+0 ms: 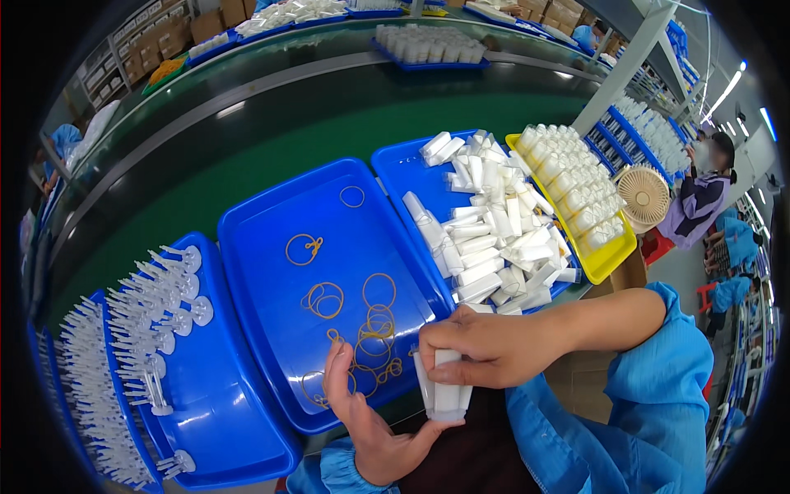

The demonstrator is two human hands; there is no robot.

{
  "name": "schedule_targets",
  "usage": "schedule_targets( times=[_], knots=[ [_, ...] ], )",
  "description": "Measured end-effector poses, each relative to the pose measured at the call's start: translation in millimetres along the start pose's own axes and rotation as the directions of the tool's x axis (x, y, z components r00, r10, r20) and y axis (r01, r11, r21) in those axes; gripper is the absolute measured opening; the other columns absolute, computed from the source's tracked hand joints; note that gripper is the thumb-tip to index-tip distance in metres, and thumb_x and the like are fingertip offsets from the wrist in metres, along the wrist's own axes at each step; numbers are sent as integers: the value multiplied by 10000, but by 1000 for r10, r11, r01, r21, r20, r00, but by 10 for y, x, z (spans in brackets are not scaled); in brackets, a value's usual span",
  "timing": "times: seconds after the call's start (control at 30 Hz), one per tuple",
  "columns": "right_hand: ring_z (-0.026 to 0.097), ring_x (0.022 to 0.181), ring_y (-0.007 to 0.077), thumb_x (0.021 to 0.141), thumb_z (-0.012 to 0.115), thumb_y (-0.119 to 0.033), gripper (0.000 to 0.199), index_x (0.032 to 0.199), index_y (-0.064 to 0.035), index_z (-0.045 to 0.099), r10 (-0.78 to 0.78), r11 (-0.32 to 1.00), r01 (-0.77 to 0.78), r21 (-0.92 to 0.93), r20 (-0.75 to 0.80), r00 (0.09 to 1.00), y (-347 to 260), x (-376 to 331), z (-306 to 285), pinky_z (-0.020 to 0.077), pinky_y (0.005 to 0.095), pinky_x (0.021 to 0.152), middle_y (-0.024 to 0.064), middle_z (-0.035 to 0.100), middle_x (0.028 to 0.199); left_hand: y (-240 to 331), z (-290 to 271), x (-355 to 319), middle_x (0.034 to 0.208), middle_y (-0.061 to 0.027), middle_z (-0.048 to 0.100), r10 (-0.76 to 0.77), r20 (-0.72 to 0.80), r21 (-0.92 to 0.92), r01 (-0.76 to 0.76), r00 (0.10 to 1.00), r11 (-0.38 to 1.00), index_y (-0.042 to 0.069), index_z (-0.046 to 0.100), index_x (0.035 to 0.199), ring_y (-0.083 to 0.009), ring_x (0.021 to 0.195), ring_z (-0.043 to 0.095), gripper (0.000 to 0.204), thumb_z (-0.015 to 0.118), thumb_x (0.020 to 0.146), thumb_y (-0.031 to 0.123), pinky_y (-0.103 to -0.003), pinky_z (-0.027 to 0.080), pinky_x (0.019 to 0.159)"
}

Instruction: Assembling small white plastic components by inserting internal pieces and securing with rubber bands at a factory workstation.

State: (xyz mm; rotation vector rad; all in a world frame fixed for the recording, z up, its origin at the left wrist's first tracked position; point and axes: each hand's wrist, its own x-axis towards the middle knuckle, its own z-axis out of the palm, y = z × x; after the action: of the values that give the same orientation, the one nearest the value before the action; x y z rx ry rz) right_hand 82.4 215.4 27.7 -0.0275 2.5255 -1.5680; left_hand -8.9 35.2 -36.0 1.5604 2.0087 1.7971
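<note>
Clearly, the right hand (481, 350) was holding a small bundle of white, partly translucent rectangular plastic pieces (448, 399), pinched between thumb and fingers, at the near right corner of the large blue plastic tray (263, 247). The left hand (377, 436) was spread wide at the tray's near edge; its thumb seemed to touch the bundle's lower end, and its fingertips were beside the thin, yellowish-brown elastic bands (376, 329) inside the tray. To the tray's right lay a heap of similar white pieces (506, 218); to its left stood many clear plastic stemmed parts (160, 309).
</note>
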Motion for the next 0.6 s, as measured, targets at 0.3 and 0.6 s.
schedule_targets(
  times=[0.3, 0.6],
  knots=[
    [562, 752, 252, 889, 504, -210, 174, 942, -48, 471, -100, 995, 100, -5, 52, 994, -189, 124, -86, 373, 365, 662, 110, 564, 791, 157, -81, 185, 1258, -127, 380, -307, 735, -669, 719, 604, -188, 60, 83, 1393, -209, 937, 530, 1033, 675, 703, 550, -408, 435, 877],
    [496, 1017, 213, 719, 682, -358, 682, 1275, -84, 397, -285, 800, 149, -581, -150, 947, -293, 181, 139, 289, 394, 769, 95, 500, 1136, 92, 50, 13, 1253, -93, 407, -393, 672, -730, 651, 627, -210, 62, 195, 1362, -197, 1073, 474, 658, 329, 907, 518, -390, 388, 938]
  ],
)
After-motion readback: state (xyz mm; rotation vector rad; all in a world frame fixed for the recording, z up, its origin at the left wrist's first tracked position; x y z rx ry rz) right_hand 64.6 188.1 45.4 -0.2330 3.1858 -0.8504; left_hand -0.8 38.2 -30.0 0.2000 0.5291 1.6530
